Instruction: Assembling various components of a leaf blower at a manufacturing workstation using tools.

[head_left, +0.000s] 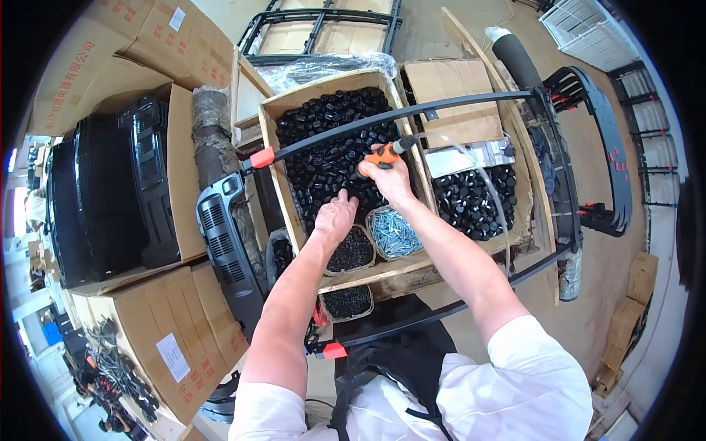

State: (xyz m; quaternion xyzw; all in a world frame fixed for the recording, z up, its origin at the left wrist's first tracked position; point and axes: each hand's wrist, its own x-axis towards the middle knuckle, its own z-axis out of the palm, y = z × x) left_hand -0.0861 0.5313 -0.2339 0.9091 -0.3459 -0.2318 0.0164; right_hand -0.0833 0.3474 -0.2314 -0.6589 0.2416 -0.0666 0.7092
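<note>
My right hand (393, 181) grips an orange and black power screwdriver (382, 156) above the wooden crate (290, 234); a clear hose (482, 170) runs near its black end. Lower and to the left is my left hand (337, 215), over the near part of the crate. Its fingers are curled down, and anything between them is hidden. Glossy black caps (323, 136) fill most of the crate. Close to my hands sit a tub of small dark screws (349, 250) and a tub of silvery screws (394, 234).
A black metal frame (471, 100) with red corner pieces spans the crate. More black caps (474, 202) lie in the right compartment beside a cardboard sheet (452, 99). Cardboard boxes (165, 331) and a black vented panel (220, 228) stand left. Another tub (347, 303) is nearest my body.
</note>
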